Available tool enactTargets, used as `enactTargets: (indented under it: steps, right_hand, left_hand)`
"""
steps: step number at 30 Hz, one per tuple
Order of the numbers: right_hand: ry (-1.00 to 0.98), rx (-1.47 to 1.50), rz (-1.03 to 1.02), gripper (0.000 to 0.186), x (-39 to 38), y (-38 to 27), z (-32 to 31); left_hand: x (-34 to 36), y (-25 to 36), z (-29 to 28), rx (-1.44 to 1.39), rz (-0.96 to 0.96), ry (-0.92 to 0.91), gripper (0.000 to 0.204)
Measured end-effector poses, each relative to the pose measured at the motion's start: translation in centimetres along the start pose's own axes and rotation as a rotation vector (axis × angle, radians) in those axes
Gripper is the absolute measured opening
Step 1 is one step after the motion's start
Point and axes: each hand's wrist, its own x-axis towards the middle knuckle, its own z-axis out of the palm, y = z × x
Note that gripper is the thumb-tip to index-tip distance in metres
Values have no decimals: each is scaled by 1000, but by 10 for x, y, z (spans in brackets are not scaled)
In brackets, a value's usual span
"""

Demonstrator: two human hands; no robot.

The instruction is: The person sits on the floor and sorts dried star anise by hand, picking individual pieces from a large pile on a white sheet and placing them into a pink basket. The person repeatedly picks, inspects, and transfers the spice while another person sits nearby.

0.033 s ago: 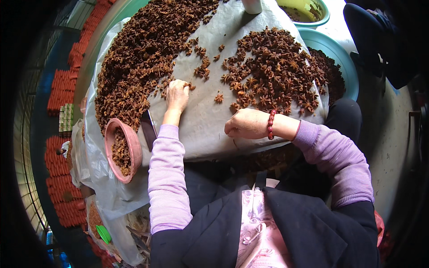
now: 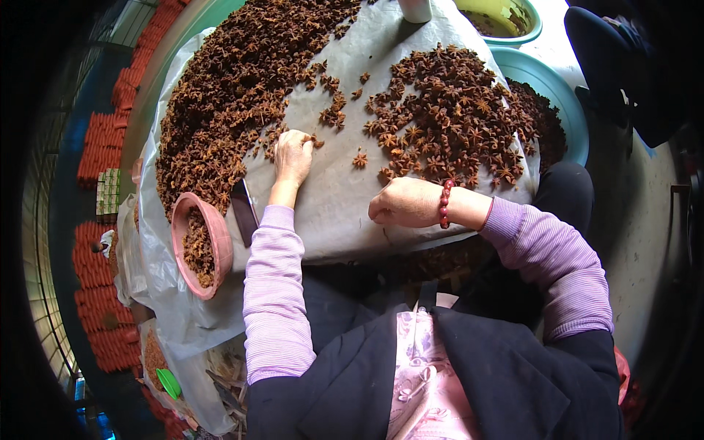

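A large heap of brown star anise covers the left of a pale sheet. At its lower right edge my left hand rests closed, fingertips down by a few loose pieces; whatever they pinch is hidden. Near the front edge my right hand is curled closed, a red bead bracelet on its wrist. I cannot make out anything inside it. Beyond that hand lies a second, looser pile of star anise. One single star anise sits between the hands.
A pink bowl of brown bits tilts at the left, beside a dark flat object. Teal basins stand at the right, near a dark-clothed person. A white container is at the far edge. Red sacks are stacked left.
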Motion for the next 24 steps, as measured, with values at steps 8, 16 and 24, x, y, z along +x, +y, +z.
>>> enactTargets:
  steps: [8, 16, 24]
  right_hand:
    - [554, -269, -158, 33, 10, 15, 1]
    - [558, 226, 105, 13, 7, -5, 8]
    - [521, 819, 224, 20, -4, -20, -48]
  left_hand:
    - [-57, 124, -45, -623, -113, -207, 12]
    - [-85, 138, -47, -1566, -652, -230, 13]
    - [-110, 143, -58, -1325, -541, -823, 15]
